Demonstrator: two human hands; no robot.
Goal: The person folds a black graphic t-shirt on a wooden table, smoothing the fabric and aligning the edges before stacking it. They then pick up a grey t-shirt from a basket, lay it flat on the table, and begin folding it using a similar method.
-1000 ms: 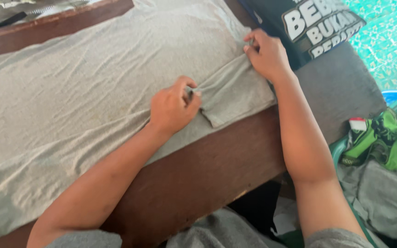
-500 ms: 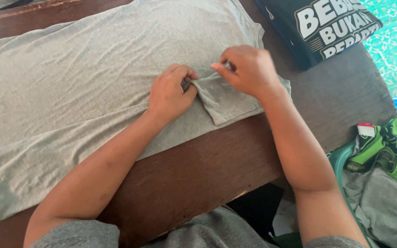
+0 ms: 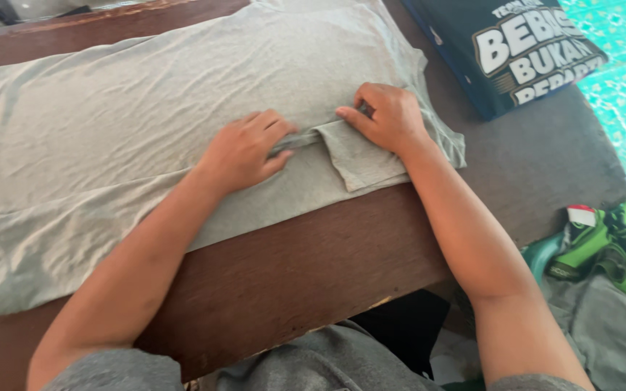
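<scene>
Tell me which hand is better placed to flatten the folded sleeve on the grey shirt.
Probably the right hand: its fingertips already rest on the top edge of the sleeve flap. The left hand lies flat on the grey shirt beside the flap, pinning the crease.

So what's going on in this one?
A person is working on a grey T-shirt spread flat on a brown wooden table. The left hand presses down on the fabric, and the right hand pinches the folded-in sleeve beside it. A dark folded garment with white lettering lies at the table's far right, and green clothing sits off the right side.
</scene>
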